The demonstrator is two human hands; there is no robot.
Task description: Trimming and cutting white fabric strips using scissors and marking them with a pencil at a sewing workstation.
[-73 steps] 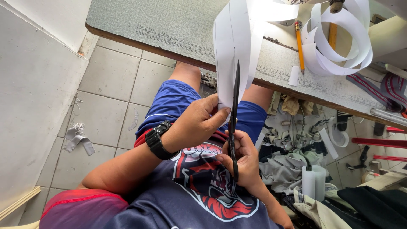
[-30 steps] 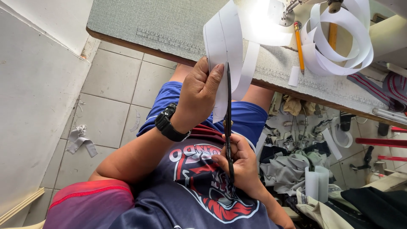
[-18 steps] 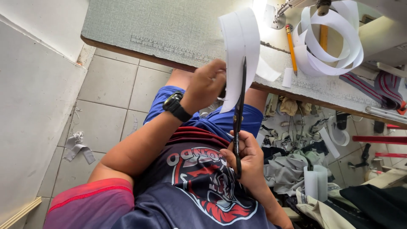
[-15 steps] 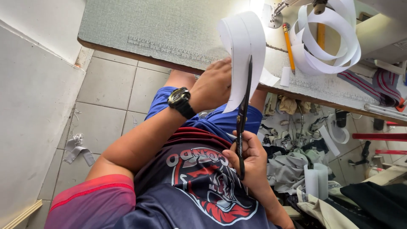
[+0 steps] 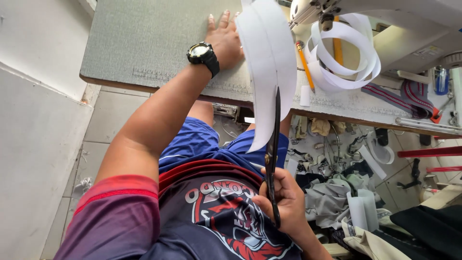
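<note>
Head view, looking down: right hand (image 5: 285, 202) at 5 o'clock, fingers curled shut through the handles of black scissors (image 5: 273, 149), blades nearly closed and pointing up toward 12 o'clock. Blade tips touching the lower edge of a broad white fabric strip (image 5: 267, 62), hanging from the top of the frame over the table edge and ending in a slanted tip just left of the scissors. Left hand (image 5: 225, 39) at 12 o'clock, fingers spread flat and open on the grey-green table (image 5: 144, 43), holding nothing, its side just beside or touching the strip; cannot tell which. Black wristwatch (image 5: 202, 54) on that wrist. At 1 o'clock, coils of narrow white tape (image 5: 346, 53) under the white sewing machine (image 5: 399, 24), with 1 orange pencil (image 5: 305, 65) lying between the strip and the coils. At 4 o'clock, below the table, heaped cloth scraps (image 5: 332, 192) and 2 white rolls (image 5: 362, 211) on the floor. Blue shorts (image 5: 192, 142) and a dark printed shirt (image 5: 216, 216) at 6 o'clock.
</note>
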